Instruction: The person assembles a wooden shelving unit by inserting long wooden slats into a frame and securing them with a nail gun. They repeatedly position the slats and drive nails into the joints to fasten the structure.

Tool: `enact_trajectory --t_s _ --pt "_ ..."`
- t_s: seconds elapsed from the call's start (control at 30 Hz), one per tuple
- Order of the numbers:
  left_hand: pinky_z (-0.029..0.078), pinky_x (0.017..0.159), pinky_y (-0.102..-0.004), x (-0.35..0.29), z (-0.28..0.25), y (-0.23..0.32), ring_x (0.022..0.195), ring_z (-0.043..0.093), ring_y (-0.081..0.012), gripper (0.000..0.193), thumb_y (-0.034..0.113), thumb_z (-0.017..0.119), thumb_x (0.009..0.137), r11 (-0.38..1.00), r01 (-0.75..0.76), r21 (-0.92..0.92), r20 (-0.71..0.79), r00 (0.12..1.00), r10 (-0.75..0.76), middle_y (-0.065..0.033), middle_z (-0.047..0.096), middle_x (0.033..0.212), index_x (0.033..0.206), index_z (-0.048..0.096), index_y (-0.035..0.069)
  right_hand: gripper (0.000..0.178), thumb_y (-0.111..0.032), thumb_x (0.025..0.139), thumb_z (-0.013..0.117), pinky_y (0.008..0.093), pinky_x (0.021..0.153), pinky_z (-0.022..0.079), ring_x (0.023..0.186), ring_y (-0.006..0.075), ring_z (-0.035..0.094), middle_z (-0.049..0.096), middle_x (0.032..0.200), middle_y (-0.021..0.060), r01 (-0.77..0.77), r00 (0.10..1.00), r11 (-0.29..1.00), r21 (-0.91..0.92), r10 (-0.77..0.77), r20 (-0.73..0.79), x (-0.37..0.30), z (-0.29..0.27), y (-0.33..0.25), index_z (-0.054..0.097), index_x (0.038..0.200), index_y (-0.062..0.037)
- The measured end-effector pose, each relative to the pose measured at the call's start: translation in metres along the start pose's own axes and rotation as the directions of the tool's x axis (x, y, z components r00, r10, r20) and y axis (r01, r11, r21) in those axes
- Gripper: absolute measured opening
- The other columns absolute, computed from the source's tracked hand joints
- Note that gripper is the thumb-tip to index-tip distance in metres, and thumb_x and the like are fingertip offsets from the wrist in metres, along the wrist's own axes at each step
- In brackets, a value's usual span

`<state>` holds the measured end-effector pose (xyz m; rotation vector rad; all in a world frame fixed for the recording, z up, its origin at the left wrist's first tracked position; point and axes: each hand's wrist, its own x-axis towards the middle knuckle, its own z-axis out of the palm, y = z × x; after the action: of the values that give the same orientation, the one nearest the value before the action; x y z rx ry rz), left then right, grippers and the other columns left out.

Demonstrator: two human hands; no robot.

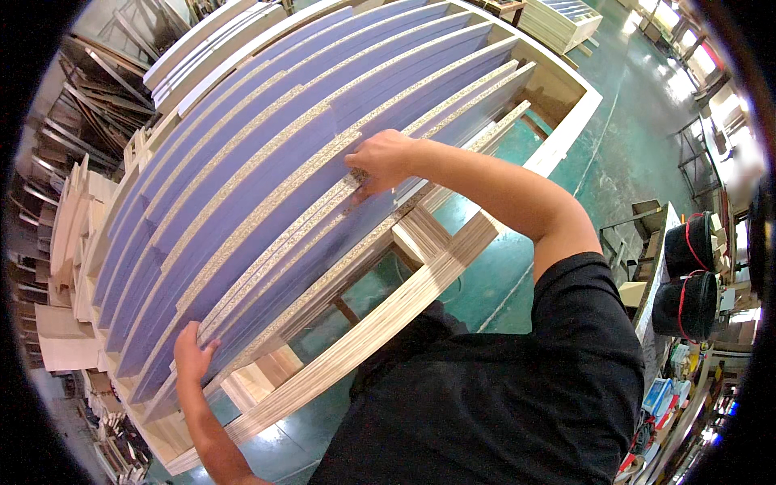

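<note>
A large wooden rack (428, 287) lies before me, holding several upright chipboard panels with blue-purple faces and speckled raw edges. My left hand (192, 354) is closed over the near-left end of one chipboard panel (276, 250), the thumb on the side nearer me. Farther right along it, my right hand (384, 164) grips the upper edge, its fingers bent over and partly hidden. Other blue-faced panels (242, 182) stand in rows beyond the held one. Between the panels and the rack's front beam sit wooden blocks (420, 234).
Wood strips and offcuts (105, 105) are piled at the far left, beside long pale boards (214, 40). At the right, black buckets (685, 305) with red bands stand by a bench. The glossy green floor (598, 162) shows beyond the rack.
</note>
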<state>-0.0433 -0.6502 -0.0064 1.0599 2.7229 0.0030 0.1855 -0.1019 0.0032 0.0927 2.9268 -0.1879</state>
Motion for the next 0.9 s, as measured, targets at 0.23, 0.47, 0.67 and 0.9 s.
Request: enact_trajectory --t_s 0.23,0.47,0.67,0.9 --pt "0.049 0.09 -0.0508 -0.004 0.007 -0.003 0.108 0.062 -0.0451 0.052 0.021 0.086 0.077 0.997 -0.075 0.005 -0.117 0.99 0.075 -0.0228 0.067 0.112 0.118 0.06 0.003 0.068 -0.052 0.077 0.085 0.0468 0.087 0.055 0.112 0.0349 0.068 0.07 0.115 0.0137 -0.003 1.0 0.998 0.064 0.002 0.012 -0.03 -0.021 0.039 0.064 0.125 -0.0097" --pt "0.049 0.089 -0.0507 -0.002 0.001 0.001 0.108 0.062 -0.0453 0.051 0.02 0.085 0.078 0.998 -0.069 0.006 -0.084 0.994 0.07 -0.0228 0.067 0.112 0.119 0.06 0.003 0.068 -0.038 0.079 0.087 0.0464 0.098 0.052 0.12 0.0325 0.063 0.067 0.122 0.0089 0.02 0.996 1.0 -0.018 -0.021 -0.083 -0.046 -0.009 0.057 0.059 0.137 -0.0146" --pt "0.049 0.087 -0.0508 0.002 -0.003 0.0 0.102 0.062 -0.0467 0.052 0.021 0.086 0.077 0.997 -0.079 0.01 -0.059 0.995 0.079 -0.0235 0.066 0.106 0.118 0.06 0.003 0.048 -0.039 0.092 0.073 0.0473 0.098 0.051 0.121 0.0267 0.063 0.067 0.121 0.0045 0.036 0.989 0.984 -0.172 -0.061 -0.138 -0.029 0.01 0.044 0.06 0.132 -0.0158" --pt "0.048 0.092 -0.05 0.001 0.003 -0.001 0.107 0.061 -0.0443 0.053 0.019 0.087 0.075 0.996 -0.049 0.079 -0.06 0.997 0.054 -0.0225 0.066 0.11 0.118 0.062 0.003 0.043 -0.034 0.091 0.074 0.0485 0.092 0.053 0.115 0.0298 0.065 0.068 0.116 0.0058 0.1 0.974 0.989 -0.11 -0.12 -0.192 -0.04 0.018 0.053 0.06 0.128 -0.0177"
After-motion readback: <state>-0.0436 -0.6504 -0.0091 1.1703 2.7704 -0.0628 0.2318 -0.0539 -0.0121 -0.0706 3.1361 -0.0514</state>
